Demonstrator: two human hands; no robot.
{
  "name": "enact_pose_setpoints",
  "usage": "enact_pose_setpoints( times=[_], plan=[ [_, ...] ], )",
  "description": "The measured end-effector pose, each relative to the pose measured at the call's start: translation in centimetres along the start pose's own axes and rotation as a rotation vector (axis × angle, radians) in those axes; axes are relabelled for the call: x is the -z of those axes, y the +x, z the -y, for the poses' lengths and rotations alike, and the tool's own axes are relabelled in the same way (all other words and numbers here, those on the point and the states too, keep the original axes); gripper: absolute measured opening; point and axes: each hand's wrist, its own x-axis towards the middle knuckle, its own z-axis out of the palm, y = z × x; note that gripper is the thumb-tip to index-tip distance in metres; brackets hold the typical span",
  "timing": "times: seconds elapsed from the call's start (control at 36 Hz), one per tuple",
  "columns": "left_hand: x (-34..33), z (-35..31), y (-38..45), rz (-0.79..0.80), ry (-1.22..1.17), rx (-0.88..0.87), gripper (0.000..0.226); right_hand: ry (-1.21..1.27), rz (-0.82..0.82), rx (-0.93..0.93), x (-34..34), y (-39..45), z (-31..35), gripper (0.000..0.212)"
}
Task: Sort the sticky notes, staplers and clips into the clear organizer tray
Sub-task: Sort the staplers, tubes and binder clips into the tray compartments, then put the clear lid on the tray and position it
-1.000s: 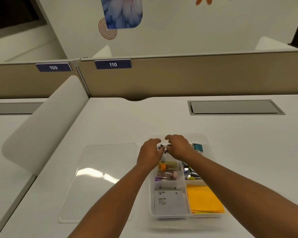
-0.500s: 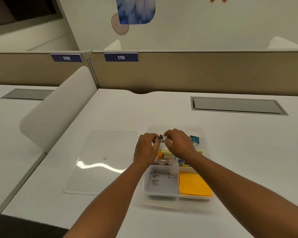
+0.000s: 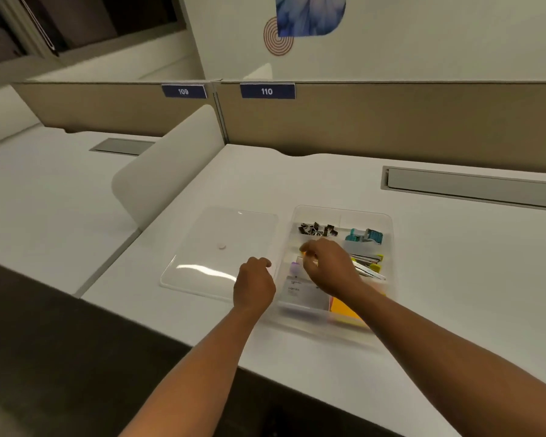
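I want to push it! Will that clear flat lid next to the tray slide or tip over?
The clear lid would probably slide, not tip: it lies flat on the smooth white desk. It looks thin and glossy, so likely light and a bit slippery.

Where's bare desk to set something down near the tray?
Bare desk lies right of the clear organizer tray, below the cable hatch, and beyond the flat clear lid. Crowded: the tray itself, with binder clips and the right hand inside.
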Motion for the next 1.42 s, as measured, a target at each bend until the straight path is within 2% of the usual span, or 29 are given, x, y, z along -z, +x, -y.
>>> enact_pose_setpoints(
  times=[0.22,0.58,0.72,0.83,0.97,1.06,1.14,1.25,1.33,1.42],
  plan=[
    [0.3,3.8,-3.4,0.094,0.08,0.159,0.029,0.026,-0.024,0.052,-0.8,-2.4,0.5,0.024],
    [1.0,5.2,-4.1,0.082,0.338,0.055,0.018,0.056,-0.045,0.044,-1.3,-5.2,2.1,0.025],
    [2.6,5.5,-4.4,-0.014,0.475,-0.02,0.012,0.033,-0.066,0.034,-1.8,-6.0,3.6,0.023],
    [4.8,5.5,-4.2,-0.161,0.555,-0.17,0.014,-0.002,-0.056,0.049,-2.0,-6.5,5.5,0.025],
    [7.5,4.5,-3.3,-0.314,0.484,-0.275,0.026,0.026,-0.095,0.063,-2.0,-6.5,8.0,0.023],
    [9.1,4.2,-3.1,-0.333,0.442,-0.255,0.022,0.033,-0.121,0.065,-1.8,-6.0,9.4,0.023],
    [10.6,4.5,-3.0,-0.34,0.398,-0.246,0.007,0.04,-0.143,0.076,-1.6,-5.8,10.7,0.022],
    [12.7,4.9,-2.9,-0.399,0.289,-0.233,0.015,0.047,-0.175,0.084,-1.6,-5.5,12.2,0.02],
    [14.1,5.1,-3.0,-0.463,0.162,-0.201,0.013,0.071,-0.168,0.067,-1.6,-5.2,13.4,0.021],
    [15.4,4.7,-3.0,-0.561,0.029,-0.186,0.019,0.174,-0.184,-0.009,-1.4,-4.6,14.7,0.025]
  ],
)
